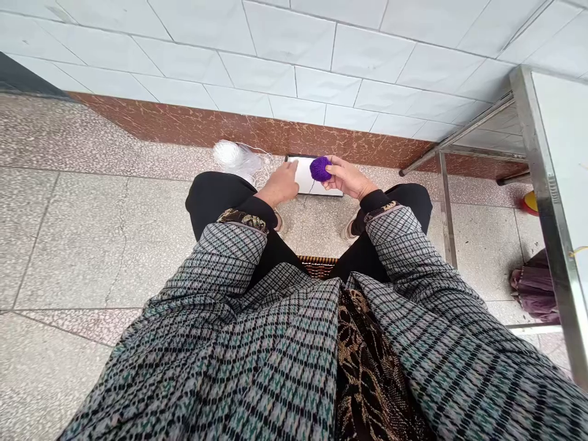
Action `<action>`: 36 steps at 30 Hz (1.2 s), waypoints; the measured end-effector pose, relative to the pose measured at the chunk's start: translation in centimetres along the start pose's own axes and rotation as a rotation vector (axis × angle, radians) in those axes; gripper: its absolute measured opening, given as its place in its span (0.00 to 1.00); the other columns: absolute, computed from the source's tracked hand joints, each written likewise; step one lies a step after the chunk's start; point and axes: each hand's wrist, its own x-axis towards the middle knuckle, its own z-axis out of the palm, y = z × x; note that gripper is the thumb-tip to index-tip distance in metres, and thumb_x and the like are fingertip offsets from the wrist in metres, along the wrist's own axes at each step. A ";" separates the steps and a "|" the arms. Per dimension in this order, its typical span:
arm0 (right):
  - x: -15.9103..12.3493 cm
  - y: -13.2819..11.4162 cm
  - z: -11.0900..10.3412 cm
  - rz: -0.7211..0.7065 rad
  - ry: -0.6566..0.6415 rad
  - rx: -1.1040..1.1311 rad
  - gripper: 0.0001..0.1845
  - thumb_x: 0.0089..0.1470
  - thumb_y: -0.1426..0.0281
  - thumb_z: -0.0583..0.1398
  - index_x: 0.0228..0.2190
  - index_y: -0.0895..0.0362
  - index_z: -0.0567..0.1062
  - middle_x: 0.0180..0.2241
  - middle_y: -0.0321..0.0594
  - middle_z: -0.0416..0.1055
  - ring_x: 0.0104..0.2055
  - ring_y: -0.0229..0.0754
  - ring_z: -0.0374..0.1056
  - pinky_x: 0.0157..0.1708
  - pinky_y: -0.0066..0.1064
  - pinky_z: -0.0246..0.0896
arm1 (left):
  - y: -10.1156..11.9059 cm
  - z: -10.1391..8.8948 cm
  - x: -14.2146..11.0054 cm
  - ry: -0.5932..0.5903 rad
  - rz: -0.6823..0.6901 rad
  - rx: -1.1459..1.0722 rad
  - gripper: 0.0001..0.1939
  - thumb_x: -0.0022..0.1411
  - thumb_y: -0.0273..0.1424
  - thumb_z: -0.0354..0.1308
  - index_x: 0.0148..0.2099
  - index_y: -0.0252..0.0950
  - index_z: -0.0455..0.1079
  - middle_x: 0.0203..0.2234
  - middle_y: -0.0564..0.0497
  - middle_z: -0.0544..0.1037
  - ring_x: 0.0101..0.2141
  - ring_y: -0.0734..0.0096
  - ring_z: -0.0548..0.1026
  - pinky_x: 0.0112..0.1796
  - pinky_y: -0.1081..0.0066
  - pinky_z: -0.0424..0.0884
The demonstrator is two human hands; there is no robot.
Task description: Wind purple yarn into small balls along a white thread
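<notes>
Gripping a round ball of wound purple yarn [319, 169] in the right hand [342, 176], pinching it from three o'clock between thumb and fingers. Taking this ball as clock centre for all bearings. Holding it over a flat, rectangular, white-faced panel with a dark rim [303, 174]; being unable to tell whether touching. Extending the index finger of the left hand [280, 185] over the panel's left end, between eight and nine o'clock, curling the other fingers; being unable to tell whether gripping anything beneath them. Noting a thin, dark strand [313, 186] at seven o'clock, crossing the white face. Recording at nine o'clock a round ball of white yarn [226, 154] beside loose, tangled white strands [265, 170]. Observing at twelve o'clock a wall of glossy white tiles [298, 79]. Sighting at three o'clock a metal-framed, white-topped table [558, 122]; logging at four o'clock a pleated, plum-coloured cloth [536, 285]. Finding at six o'clock a brown, woven wicker edge [316, 267]
</notes>
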 end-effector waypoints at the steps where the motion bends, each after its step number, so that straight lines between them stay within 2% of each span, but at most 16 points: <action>1: 0.0 0.1 0.0 -0.018 -0.042 0.009 0.19 0.60 0.66 0.66 0.47 0.56 0.65 0.33 0.35 0.72 0.28 0.33 0.71 0.29 0.24 0.69 | 0.2 -0.2 0.0 0.063 0.050 -0.093 0.44 0.55 0.21 0.58 0.74 0.31 0.54 0.68 0.34 0.64 0.68 0.47 0.62 0.67 0.52 0.59; 3: -0.1 0.2 0.0 -0.046 -0.114 0.025 0.22 0.59 0.65 0.67 0.48 0.57 0.65 0.33 0.35 0.72 0.29 0.33 0.72 0.30 0.25 0.69 | 0.9 -0.4 0.0 0.128 0.173 -0.289 0.48 0.56 0.20 0.58 0.77 0.35 0.49 0.72 0.38 0.59 0.71 0.49 0.56 0.70 0.51 0.53; 5: -0.2 0.2 0.1 -0.059 -0.163 0.034 0.24 0.58 0.64 0.68 0.50 0.57 0.64 0.33 0.35 0.72 0.29 0.33 0.72 0.31 0.25 0.70 | 1.8 -0.5 -0.2 0.109 0.297 -0.421 0.47 0.57 0.21 0.58 0.77 0.39 0.49 0.73 0.41 0.57 0.73 0.49 0.53 0.71 0.49 0.49; 8: -0.3 -0.3 0.4 -0.052 -0.196 0.039 0.27 0.57 0.61 0.69 0.50 0.57 0.65 0.33 0.34 0.73 0.27 0.32 0.71 0.31 0.26 0.70 | 3.2 -0.5 -0.3 0.098 0.361 -0.513 0.43 0.59 0.23 0.60 0.75 0.40 0.55 0.69 0.41 0.65 0.71 0.49 0.58 0.70 0.49 0.52; 10: -0.6 -1.0 0.7 -0.040 -0.194 0.049 0.27 0.55 0.59 0.70 0.49 0.56 0.66 0.32 0.34 0.74 0.26 0.32 0.70 0.30 0.26 0.70 | 4.0 -0.8 -0.1 0.099 0.335 -0.565 0.36 0.60 0.25 0.61 0.70 0.37 0.62 0.58 0.41 0.76 0.63 0.52 0.70 0.65 0.51 0.62; 11: -0.6 -1.6 0.9 -0.035 -0.180 0.063 0.28 0.54 0.59 0.71 0.48 0.56 0.66 0.31 0.33 0.74 0.25 0.32 0.70 0.29 0.25 0.70 | 4.4 -1.0 0.0 0.104 0.290 -0.594 0.32 0.61 0.27 0.61 0.67 0.34 0.65 0.50 0.42 0.80 0.55 0.55 0.76 0.60 0.54 0.68; 12: -0.7 -2.2 1.0 -0.035 -0.154 0.085 0.27 0.53 0.58 0.71 0.47 0.56 0.67 0.30 0.33 0.74 0.25 0.32 0.70 0.28 0.24 0.69 | 4.7 -1.3 0.1 0.087 0.235 -0.613 0.27 0.63 0.28 0.60 0.64 0.32 0.68 0.41 0.44 0.81 0.46 0.59 0.79 0.54 0.58 0.73; 14: -0.7 -3.8 1.3 -0.042 -0.072 0.150 0.26 0.53 0.59 0.72 0.45 0.56 0.68 0.29 0.33 0.74 0.25 0.32 0.70 0.27 0.23 0.69 | 5.3 -2.3 0.3 0.076 0.147 -0.618 0.20 0.69 0.31 0.55 0.60 0.31 0.70 0.29 0.50 0.77 0.32 0.67 0.76 0.42 0.65 0.75; 18: 0.5 -8.1 1.6 -0.040 0.113 0.296 0.16 0.61 0.60 0.66 0.41 0.56 0.69 0.29 0.35 0.75 0.26 0.32 0.71 0.28 0.23 0.72 | 6.5 -5.7 1.1 0.241 0.131 -0.401 0.14 0.72 0.32 0.49 0.48 0.32 0.74 0.30 0.51 0.76 0.32 0.69 0.72 0.39 0.70 0.70; 21: 2.7 -11.5 1.4 -0.059 0.243 0.318 0.09 0.65 0.65 0.62 0.41 0.56 0.68 0.30 0.35 0.76 0.25 0.32 0.71 0.28 0.22 0.72 | 7.7 -8.5 2.6 0.199 0.144 -0.159 0.14 0.72 0.31 0.46 0.42 0.34 0.73 0.29 0.51 0.76 0.32 0.67 0.73 0.38 0.69 0.69; 25: 6.4 -14.9 0.1 -0.020 0.434 0.057 0.08 0.66 0.69 0.62 0.42 0.56 0.66 0.27 0.36 0.75 0.22 0.32 0.70 0.23 0.21 0.67 | 9.2 -12.1 5.3 0.065 0.268 0.203 0.14 0.73 0.31 0.46 0.42 0.35 0.72 0.36 0.45 0.79 0.36 0.61 0.76 0.39 0.66 0.69; 27: 7.9 -15.7 -1.0 0.049 0.452 -0.137 0.10 0.64 0.71 0.63 0.43 0.56 0.66 0.26 0.36 0.75 0.22 0.33 0.70 0.21 0.21 0.66 | 9.4 -14.0 6.8 0.062 0.314 0.277 0.12 0.73 0.31 0.46 0.44 0.36 0.72 0.39 0.43 0.80 0.39 0.59 0.77 0.40 0.66 0.69; 29: 8.9 -16.0 -2.3 0.141 0.344 -0.266 0.11 0.62 0.73 0.65 0.42 0.57 0.67 0.26 0.38 0.75 0.23 0.35 0.71 0.22 0.22 0.68 | 9.2 -15.9 8.3 0.089 0.335 0.253 0.12 0.72 0.30 0.47 0.44 0.36 0.71 0.41 0.43 0.80 0.40 0.60 0.77 0.40 0.66 0.69; 31: 9.5 -16.0 -3.6 0.205 0.156 -0.290 0.11 0.59 0.73 0.65 0.42 0.57 0.70 0.29 0.39 0.76 0.24 0.35 0.72 0.23 0.24 0.69 | 8.5 -17.6 10.0 0.086 0.345 0.175 0.11 0.71 0.31 0.48 0.41 0.36 0.71 0.37 0.45 0.79 0.38 0.62 0.76 0.41 0.66 0.69; 34: 9.9 -16.3 -5.6 0.183 -0.104 -0.221 0.13 0.56 0.73 0.66 0.44 0.57 0.72 0.33 0.37 0.76 0.26 0.33 0.72 0.24 0.23 0.70 | 7.2 -19.1 12.7 0.034 0.331 -0.037 0.10 0.68 0.33 0.50 0.38 0.36 0.71 0.33 0.49 0.78 0.35 0.65 0.74 0.40 0.67 0.69; 36: 10.1 -16.7 -6.8 0.132 -0.238 -0.164 0.18 0.53 0.73 0.68 0.45 0.57 0.72 0.35 0.36 0.76 0.27 0.33 0.72 0.26 0.23 0.72 | 6.6 -19.1 14.5 0.045 0.312 -0.187 0.11 0.67 0.34 0.50 0.38 0.35 0.71 0.33 0.49 0.78 0.36 0.66 0.74 0.42 0.67 0.69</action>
